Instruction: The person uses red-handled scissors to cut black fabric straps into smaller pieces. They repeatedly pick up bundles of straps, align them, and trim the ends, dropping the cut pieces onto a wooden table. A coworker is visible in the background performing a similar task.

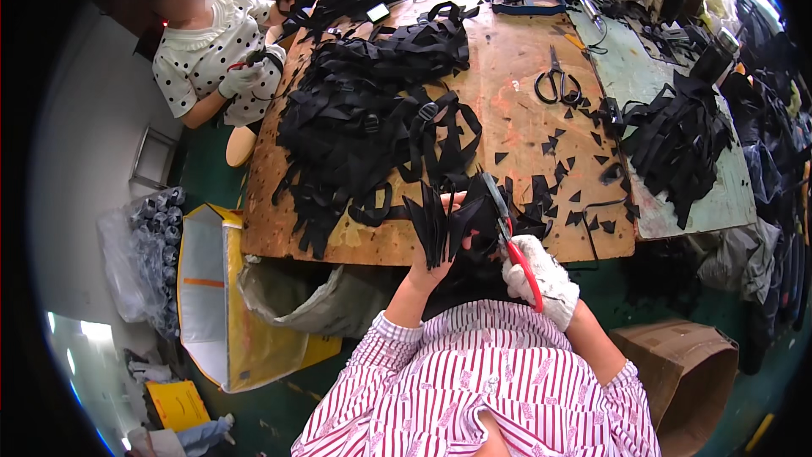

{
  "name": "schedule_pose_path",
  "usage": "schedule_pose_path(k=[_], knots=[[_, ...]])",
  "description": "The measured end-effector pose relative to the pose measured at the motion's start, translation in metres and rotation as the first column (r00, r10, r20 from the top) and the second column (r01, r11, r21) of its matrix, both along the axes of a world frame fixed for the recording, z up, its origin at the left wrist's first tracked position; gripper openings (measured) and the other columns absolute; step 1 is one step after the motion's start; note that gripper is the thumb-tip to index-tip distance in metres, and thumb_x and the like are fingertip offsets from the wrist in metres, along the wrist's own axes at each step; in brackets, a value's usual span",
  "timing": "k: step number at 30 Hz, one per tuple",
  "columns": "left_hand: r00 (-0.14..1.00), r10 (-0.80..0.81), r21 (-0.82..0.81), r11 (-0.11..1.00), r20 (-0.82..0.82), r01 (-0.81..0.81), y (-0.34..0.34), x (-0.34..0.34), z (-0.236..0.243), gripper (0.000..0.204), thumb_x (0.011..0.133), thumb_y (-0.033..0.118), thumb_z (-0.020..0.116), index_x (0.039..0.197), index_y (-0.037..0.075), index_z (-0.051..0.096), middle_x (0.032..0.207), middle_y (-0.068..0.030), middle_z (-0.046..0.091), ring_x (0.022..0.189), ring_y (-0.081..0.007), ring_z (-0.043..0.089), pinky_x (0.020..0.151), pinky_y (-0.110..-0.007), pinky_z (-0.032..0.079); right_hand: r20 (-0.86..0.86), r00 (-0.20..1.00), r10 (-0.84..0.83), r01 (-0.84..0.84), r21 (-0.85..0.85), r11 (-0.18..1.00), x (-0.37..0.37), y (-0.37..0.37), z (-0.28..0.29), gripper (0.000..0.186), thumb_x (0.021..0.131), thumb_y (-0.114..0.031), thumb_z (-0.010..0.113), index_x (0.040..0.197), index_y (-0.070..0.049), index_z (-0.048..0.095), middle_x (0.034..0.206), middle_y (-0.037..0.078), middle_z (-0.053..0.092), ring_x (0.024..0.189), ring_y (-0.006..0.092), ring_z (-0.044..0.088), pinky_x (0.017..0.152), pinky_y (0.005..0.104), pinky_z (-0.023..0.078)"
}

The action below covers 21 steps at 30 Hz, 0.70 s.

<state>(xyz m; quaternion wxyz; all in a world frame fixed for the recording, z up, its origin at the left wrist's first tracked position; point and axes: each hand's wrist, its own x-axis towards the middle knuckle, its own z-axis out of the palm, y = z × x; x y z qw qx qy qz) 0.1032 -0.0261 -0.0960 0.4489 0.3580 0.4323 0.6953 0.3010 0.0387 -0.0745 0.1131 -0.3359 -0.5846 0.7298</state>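
Seemingly pinched by left hand [421, 269]: black straps [435, 233], just beside red-handled scissors [512, 247] clasped in right hand [548, 281].

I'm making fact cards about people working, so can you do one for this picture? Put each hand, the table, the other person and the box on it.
Left hand: bare, holding a fan of black strips
Right hand: in a white glove, gripping red-handled cutters
Table: brown, with a heap of black straps, black scissors and a blue tray
Other person: at the table's left, in a spotted top
Cardboard box: at the lower right
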Motion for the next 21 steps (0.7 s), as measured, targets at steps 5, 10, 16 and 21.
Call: schedule_pose_path(k=[5, 10, 16, 21], knots=[[0.997, 0.033, -0.081, 0.996, 0.063, -0.028, 0.001, -0.004, 0.0, 0.044, 0.092, 0.034, 0.052, 0.122, 0.003, 0.048, 0.099, -0.006, 0.061, 0.071, -0.0107, 0.061, 0.056, -0.018, 0.046, 0.15, 0.986, -0.079, 0.092, -0.08, 0.993, -0.01, -0.009, 0.02, 0.035, 0.079, -0.01, 0.062, 0.106, -0.003, 0.042, 0.069, 0.002, 0.047, 0.048, 0.0084, 0.045, 0.045, 0.0237, 0.039], [0.993, 0.12, -0.189, 0.974, -0.022, -0.122, -0.004, 0.001, 0.003, 0.034, 0.093, 0.024, 0.052, 0.121, 0.004, 0.048, 0.098, -0.0042, 0.057, 0.073, -0.008, 0.057, 0.057, -0.018, 0.044, 0.11, 0.994, -0.027, 0.04, -0.117, 0.992, -0.01, -0.007, 0.014, 0.036, 0.079, -0.01, 0.061, 0.108, -0.002, 0.042, 0.069, 0.002, 0.047, 0.049, 0.0088, 0.045, 0.046, 0.0249, 0.04], [0.961, 0.091, -0.163, 0.985, 0.26, -0.049, -0.003, 0.012, 0.006, 0.044, 0.09, 0.027, 0.059, 0.123, 0.002, 0.047, 0.092, -0.0043, 0.058, 0.067, -0.0057, 0.056, 0.052, -0.015, 0.042, 0.026, 0.992, -0.126, 0.129, -0.153, 0.98, -0.008, -0.011, 0.002, 0.033, 0.081, -0.013, 0.058, 0.107, -0.002, 0.042, 0.072, 0.003, 0.048, 0.05, 0.0091, 0.046, 0.045, 0.024, 0.041], [0.987, 0.052, -0.093, 0.995, 0.15, -0.039, -0.004, -0.001, -0.01, 0.047, 0.091, 0.034, 0.054, 0.125, 0.003, 0.045, 0.106, -0.0052, 0.053, 0.078, -0.0074, 0.056, 0.061, -0.019, 0.045, 0.061, 0.99, -0.125, 0.136, -0.207, 0.969, -0.012, -0.012, 0.011, 0.032, 0.081, -0.013, 0.059, 0.106, -0.003, 0.042, 0.073, 0.003, 0.048, 0.049, 0.0083, 0.046, 0.043, 0.0223, 0.04]])
